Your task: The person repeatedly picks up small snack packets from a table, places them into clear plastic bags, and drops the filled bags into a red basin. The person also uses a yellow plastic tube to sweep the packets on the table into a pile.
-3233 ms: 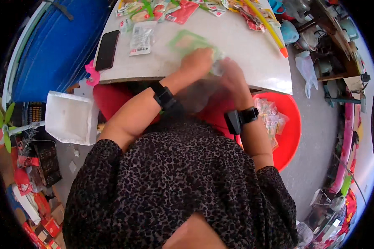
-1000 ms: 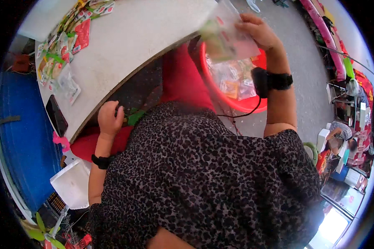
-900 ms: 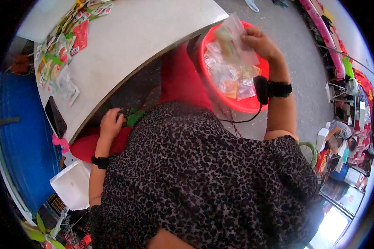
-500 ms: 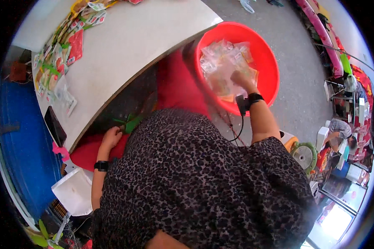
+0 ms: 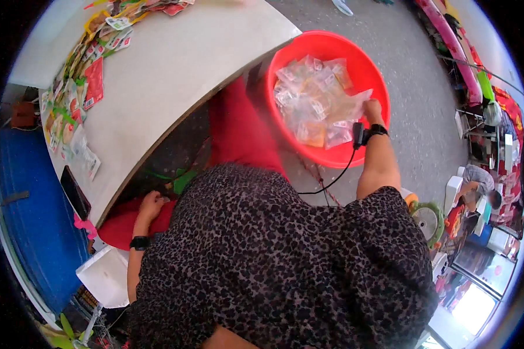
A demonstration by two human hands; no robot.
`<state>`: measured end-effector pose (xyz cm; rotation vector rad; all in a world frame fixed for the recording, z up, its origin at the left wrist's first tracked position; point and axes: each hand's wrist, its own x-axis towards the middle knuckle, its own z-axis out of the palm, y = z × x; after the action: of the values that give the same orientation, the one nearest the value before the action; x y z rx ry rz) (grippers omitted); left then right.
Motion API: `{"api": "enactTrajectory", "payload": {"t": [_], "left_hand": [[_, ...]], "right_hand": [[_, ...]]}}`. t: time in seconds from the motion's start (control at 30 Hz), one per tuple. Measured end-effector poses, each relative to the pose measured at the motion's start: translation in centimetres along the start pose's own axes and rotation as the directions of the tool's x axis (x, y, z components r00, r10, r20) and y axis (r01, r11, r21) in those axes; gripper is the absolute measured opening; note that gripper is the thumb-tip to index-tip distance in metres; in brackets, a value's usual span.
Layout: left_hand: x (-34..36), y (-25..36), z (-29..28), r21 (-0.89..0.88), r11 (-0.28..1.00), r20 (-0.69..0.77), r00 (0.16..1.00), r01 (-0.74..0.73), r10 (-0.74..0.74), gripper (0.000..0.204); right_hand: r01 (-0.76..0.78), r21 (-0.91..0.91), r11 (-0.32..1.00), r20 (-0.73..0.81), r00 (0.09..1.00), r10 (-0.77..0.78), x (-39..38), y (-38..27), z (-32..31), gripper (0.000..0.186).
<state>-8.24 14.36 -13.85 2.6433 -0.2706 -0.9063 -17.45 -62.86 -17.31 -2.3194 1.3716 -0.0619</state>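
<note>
A heap of clear plastic packets (image 5: 317, 102) fills the round red plastic basin (image 5: 372, 70), which stands on the grey floor just beside the white surface (image 5: 174, 75). The right hand (image 5: 372, 109) reaches into the basin at its right side, fingers closed on the edge of one clear packet (image 5: 355, 102). The left hand (image 5: 151, 205) rests low under the surface edge against a red cushion (image 5: 122, 224), fingers loosely curled, holding nothing visible. Colourful packets (image 5: 78, 96) line the surface's far edge, near a black phone (image 5: 75, 192).
</note>
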Motion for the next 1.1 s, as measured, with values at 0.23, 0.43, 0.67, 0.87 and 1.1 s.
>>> {"api": "enactTrajectory", "payload": {"t": [0.23,0.43,0.67,0.87,1.1], "left_hand": [[-0.1,3.2,-1.7,-0.135,0.982,0.140,0.983,0.134,-0.114,0.033],[0.5,0.7,-0.5,0.037,0.995,0.078,0.992,0.098,-0.100,0.035],[0.1,1.1,-0.7,0.026,0.992,0.032,0.992,0.123,-0.124,0.033],[-1.6,1.1,-2.0,-0.080,0.985,0.030,0.988,0.152,-0.150,0.030],[-0.1,0.4,-1.2,-0.127,0.986,-0.004,0.994,0.107,-0.108,0.029]], "right_hand": [[0.171,-0.087,0.981,-0.391,0.900,-0.191,7.1,-3.4,-5.0,0.026],[0.210,0.235,0.949,-0.246,0.957,-0.151,8.0,-8.7,-1.1,0.027],[0.417,0.383,0.825,-0.028,0.897,-0.441,-4.9,-13.5,8.8,0.019],[0.025,0.626,0.780,0.326,0.900,-0.290,-16.6,-22.2,5.4,0.019],[0.076,0.796,0.601,0.239,0.872,-0.427,-15.7,-28.8,4.8,0.015]]}}
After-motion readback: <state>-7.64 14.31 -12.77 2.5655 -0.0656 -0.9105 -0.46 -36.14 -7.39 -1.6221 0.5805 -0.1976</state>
